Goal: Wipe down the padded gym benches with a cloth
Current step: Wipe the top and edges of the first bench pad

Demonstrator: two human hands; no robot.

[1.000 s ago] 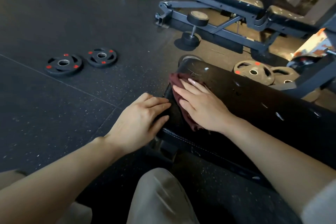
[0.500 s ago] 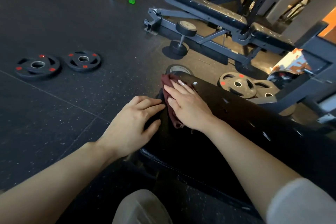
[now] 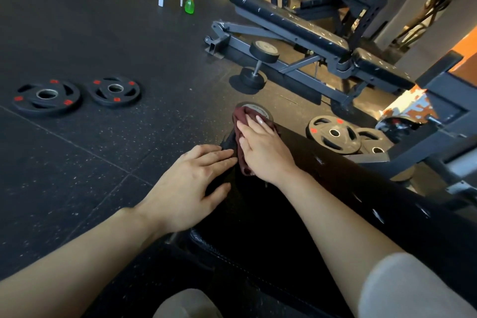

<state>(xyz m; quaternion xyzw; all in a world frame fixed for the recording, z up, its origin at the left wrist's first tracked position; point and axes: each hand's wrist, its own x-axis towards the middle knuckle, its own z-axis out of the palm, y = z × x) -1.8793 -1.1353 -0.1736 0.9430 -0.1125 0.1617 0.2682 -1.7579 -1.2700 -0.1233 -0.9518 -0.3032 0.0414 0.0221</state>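
Right hand [image 3: 263, 148] presses flat on the maroon cloth [image 3: 241, 121] at the bench pad [image 3: 335, 201] end; left hand [image 3: 191, 186] rests open just beside it.

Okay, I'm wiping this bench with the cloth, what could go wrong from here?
1. The cloth sits at the very end of the bench, partly over the edge; another push by the right hand could slide it off onto the floor.
2. The left hand rests at the pad's side edge and might slip off under weight.
3. A dumbbell lies just beyond the bench end, where an overshooting hand could hit it.
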